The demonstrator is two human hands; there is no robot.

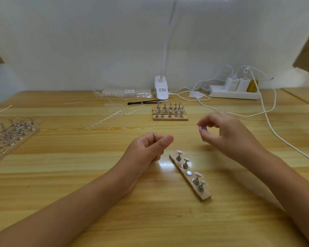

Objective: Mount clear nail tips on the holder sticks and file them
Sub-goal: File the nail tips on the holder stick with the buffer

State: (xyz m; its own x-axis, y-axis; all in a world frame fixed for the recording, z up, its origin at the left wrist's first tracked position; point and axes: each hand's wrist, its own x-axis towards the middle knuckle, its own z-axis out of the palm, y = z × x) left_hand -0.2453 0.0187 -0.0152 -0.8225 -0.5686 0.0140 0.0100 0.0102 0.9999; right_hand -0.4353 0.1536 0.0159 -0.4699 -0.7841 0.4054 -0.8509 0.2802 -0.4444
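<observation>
four holder sticks [196, 177] upright on the near wooden strip [205, 195], one seat bare
right hand [227, 132] pinches a small pinkish piece [202, 128] above the strip's far end; left hand [148, 148] curled, thumb on forefinger, contents not discernible. risk: piece slips from so light a pinch, or a lowering hand topples the sticks.

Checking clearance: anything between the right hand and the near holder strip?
Nothing: head view shows bare tabletop between right hand and near holder strip.
</observation>
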